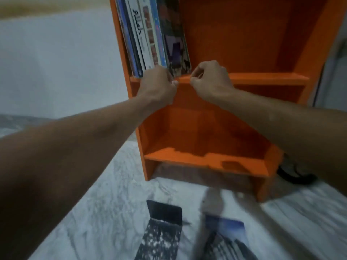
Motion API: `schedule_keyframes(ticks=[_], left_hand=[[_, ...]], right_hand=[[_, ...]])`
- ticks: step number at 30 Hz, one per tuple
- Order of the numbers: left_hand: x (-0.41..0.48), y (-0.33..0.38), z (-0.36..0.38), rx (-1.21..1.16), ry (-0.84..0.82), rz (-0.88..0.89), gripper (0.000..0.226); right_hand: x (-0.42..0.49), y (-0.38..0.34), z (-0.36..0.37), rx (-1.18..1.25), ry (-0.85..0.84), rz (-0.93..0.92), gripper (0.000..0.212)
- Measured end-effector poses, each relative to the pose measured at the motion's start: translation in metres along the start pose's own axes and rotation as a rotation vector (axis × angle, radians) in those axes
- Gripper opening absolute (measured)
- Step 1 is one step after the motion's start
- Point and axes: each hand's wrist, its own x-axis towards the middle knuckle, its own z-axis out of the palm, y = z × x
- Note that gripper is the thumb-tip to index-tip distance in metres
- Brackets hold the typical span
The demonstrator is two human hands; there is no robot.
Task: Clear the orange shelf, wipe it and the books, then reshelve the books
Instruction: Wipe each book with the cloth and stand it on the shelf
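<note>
Orange shelf (262, 79), marbled floor (112, 194); left hand (157, 84), right hand (211, 78) curled by books (150, 34), grasp unclear.

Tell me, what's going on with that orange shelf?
A person reaches both hands to the upper board of the orange shelf. The left hand is at the foot of a row of books leaning at the board's left end; the right hand, fingers curled, is beside it at the front edge. Whether either grips anything is unclear. What look like two more books lie on the floor below.
</note>
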Motion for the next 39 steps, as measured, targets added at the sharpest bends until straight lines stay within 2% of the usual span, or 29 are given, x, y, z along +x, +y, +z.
schedule_keyframes(ticks=[9, 15, 18, 21, 22, 24, 25, 26, 27, 30, 32, 34, 37, 39], left_hand=[[-0.08, -0.028, 0.106, -0.041, -0.352, 0.011, 0.022], [-0.146, -0.036, 0.167, -0.01, -0.605, 0.014, 0.024], [-0.17, -0.057, 0.187, 0.064, -0.693, -0.035, 0.021], [-0.194, -0.08, 0.206, 0.177, -0.795, -0.134, 0.025], [-0.202, -0.086, 0.21, 0.229, -0.843, -0.14, 0.032], [-0.213, -0.102, 0.219, 0.278, -0.905, -0.194, 0.041], [-0.217, -0.11, 0.223, 0.275, -0.925, -0.23, 0.038], [-0.221, -0.116, 0.226, 0.267, -0.942, -0.268, 0.027], [-0.225, -0.121, 0.227, 0.25, -0.947, -0.312, 0.014], [-0.235, -0.13, 0.235, 0.232, -0.935, -0.38, 0.022], [-0.24, -0.13, 0.239, 0.227, -0.9, -0.395, 0.027], [-0.243, -0.131, 0.245, 0.196, -0.888, -0.447, 0.03], [-0.243, -0.125, 0.25, 0.175, -0.89, -0.505, 0.019], [-0.243, -0.122, 0.25, 0.167, -0.891, -0.527, 0.02]], right_hand=[[-0.158, 0.101, -0.022, -0.386, -0.42, 0.342, 0.006], [-0.237, 0.152, -0.021, -0.412, -0.604, 0.511, 0.014], [-0.257, 0.167, 0.002, -0.405, -0.65, 0.539, 0.032], [-0.276, 0.178, 0.032, -0.393, -0.739, 0.552, 0.035], [-0.284, 0.182, 0.044, -0.388, -0.797, 0.547, 0.041], [-0.3, 0.188, 0.066, -0.395, -0.963, 0.52, 0.07], [-0.308, 0.188, 0.075, -0.421, -1.041, 0.515, 0.084], [-0.315, 0.189, 0.082, -0.452, -1.083, 0.514, 0.09], [-0.32, 0.189, 0.086, -0.463, -1.098, 0.529, 0.085], [-0.324, 0.194, 0.093, -0.349, -1.067, 0.604, 0.058], [-0.321, 0.198, 0.092, -0.325, -0.883, 0.686, 0.045], [-0.316, 0.202, 0.087, -0.342, -0.669, 0.802, 0.04], [-0.314, 0.204, 0.082, -0.314, -0.598, 0.864, 0.042], [-0.314, 0.201, 0.082, -0.253, -0.563, 0.889, 0.042]])
